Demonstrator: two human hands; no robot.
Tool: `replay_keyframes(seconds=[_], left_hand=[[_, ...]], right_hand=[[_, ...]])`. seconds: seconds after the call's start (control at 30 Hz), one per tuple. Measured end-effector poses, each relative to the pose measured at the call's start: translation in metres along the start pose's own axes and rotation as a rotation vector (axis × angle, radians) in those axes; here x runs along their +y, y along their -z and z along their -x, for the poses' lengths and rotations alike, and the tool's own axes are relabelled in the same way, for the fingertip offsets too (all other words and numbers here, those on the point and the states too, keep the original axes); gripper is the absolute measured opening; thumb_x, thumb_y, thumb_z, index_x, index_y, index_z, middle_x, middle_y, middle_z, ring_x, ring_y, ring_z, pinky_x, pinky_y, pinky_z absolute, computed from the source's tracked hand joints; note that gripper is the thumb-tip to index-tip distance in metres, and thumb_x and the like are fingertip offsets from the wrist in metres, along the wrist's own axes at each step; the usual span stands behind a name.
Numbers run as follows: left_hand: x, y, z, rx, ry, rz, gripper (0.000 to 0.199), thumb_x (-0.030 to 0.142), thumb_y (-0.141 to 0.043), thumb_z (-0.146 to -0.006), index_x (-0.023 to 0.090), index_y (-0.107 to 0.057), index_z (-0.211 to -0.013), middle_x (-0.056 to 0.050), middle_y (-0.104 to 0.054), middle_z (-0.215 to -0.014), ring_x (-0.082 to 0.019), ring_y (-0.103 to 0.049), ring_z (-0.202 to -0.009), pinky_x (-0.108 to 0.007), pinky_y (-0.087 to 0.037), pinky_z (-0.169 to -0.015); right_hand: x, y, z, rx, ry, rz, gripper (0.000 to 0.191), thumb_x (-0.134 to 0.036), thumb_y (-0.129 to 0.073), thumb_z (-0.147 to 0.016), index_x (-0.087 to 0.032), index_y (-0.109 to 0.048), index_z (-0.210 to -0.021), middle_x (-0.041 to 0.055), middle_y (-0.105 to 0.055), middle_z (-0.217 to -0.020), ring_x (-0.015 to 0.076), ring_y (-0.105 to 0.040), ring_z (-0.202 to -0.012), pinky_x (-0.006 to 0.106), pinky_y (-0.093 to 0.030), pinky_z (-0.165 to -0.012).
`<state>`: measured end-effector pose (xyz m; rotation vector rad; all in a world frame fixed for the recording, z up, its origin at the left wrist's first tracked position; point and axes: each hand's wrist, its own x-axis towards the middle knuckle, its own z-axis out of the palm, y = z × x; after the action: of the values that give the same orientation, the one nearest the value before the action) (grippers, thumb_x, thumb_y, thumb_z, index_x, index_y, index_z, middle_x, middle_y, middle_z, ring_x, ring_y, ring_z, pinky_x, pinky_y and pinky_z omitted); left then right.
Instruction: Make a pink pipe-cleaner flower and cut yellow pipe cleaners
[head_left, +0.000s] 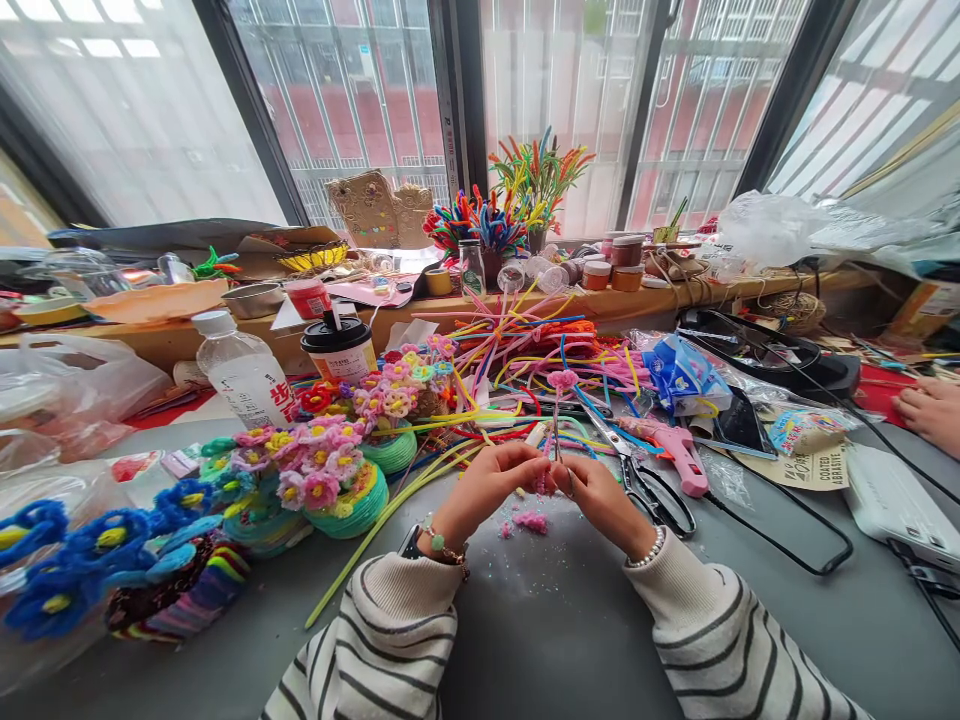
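Note:
Both hands meet over the grey table. My left hand [499, 485] is closed, its fingertips pinching a fuzzy pink pipe cleaner [541, 482]. My right hand [600, 500] is closed around small metal scissors [556, 440], whose narrow blades point away from me; the fingers partly hide their handles. The pinched pink piece lies close against the right fingertips. Below the hands, a pink fuzzy scrap [531, 522] rests on the table among tiny bits of fluff. Just beyond the blade tips is another pink fuzzy piece [562, 380].
Large black-handled scissors [637, 480] and a pink glue gun [675, 450] lie to the right. Pipe cleaner flowers [322, 460], a water bottle [244, 375] and a lidded cup [339, 350] stand left. Loose pipe cleaners [517, 350] spread behind. Another person's hand [934, 410] is far right.

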<state>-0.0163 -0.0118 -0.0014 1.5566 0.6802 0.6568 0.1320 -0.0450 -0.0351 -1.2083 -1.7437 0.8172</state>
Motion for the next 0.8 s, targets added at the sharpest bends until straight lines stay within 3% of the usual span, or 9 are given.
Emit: replay_keyframes(seconds=[0.23,0.43,0.6,0.8], left_hand=[[-0.0044,0.0014,-0.0022,-0.001,0.002,-0.014,0.026,0.037,-0.052,-0.07,0.011,-0.057,-0.069,-0.002,-0.055,-0.064,-0.01,-0.048,-0.06,-0.021,-0.039,-0.058],[-0.0033,0.0016,-0.0024,0.088,0.007,-0.031,0.025,0.037,-0.052,-0.069,0.012,-0.057,-0.069,0.0,-0.054,-0.06,-0.009,-0.047,-0.057,-0.021,-0.038,-0.056],[-0.0015,0.0013,-0.0015,0.077,-0.011,-0.053,0.025,0.037,-0.052,-0.069,0.013,-0.056,-0.067,0.0,-0.053,-0.06,-0.009,-0.047,-0.058,-0.021,-0.037,-0.056],[-0.0018,0.0007,-0.0013,0.053,-0.01,-0.049,0.025,0.037,-0.052,-0.07,0.012,-0.058,-0.069,0.0,-0.054,-0.062,-0.009,-0.047,-0.058,-0.02,-0.038,-0.056]], right_hand=[[0.0007,0.0019,0.0003,0.077,-0.01,0.007,0.045,-0.054,-0.037,-0.075,-0.017,-0.043,-0.051,-0.0015,-0.044,-0.05,0.0097,-0.039,-0.049,0.022,-0.029,-0.047],[0.0019,0.0024,-0.0003,0.129,-0.045,0.049,0.048,-0.058,-0.036,-0.073,-0.017,-0.04,-0.047,-0.003,-0.038,-0.046,0.0091,-0.035,-0.046,0.022,-0.027,-0.045],[0.0006,0.0037,-0.0011,0.088,-0.064,0.079,0.056,-0.066,-0.025,-0.07,-0.016,-0.044,-0.055,-0.0032,-0.034,-0.05,0.0095,-0.032,-0.048,0.023,-0.023,-0.044],[-0.0005,0.0045,-0.0005,0.023,-0.032,0.1,0.049,-0.061,-0.031,-0.073,-0.016,-0.044,-0.056,-0.0022,-0.039,-0.054,0.0101,-0.035,-0.052,0.023,-0.025,-0.046]])
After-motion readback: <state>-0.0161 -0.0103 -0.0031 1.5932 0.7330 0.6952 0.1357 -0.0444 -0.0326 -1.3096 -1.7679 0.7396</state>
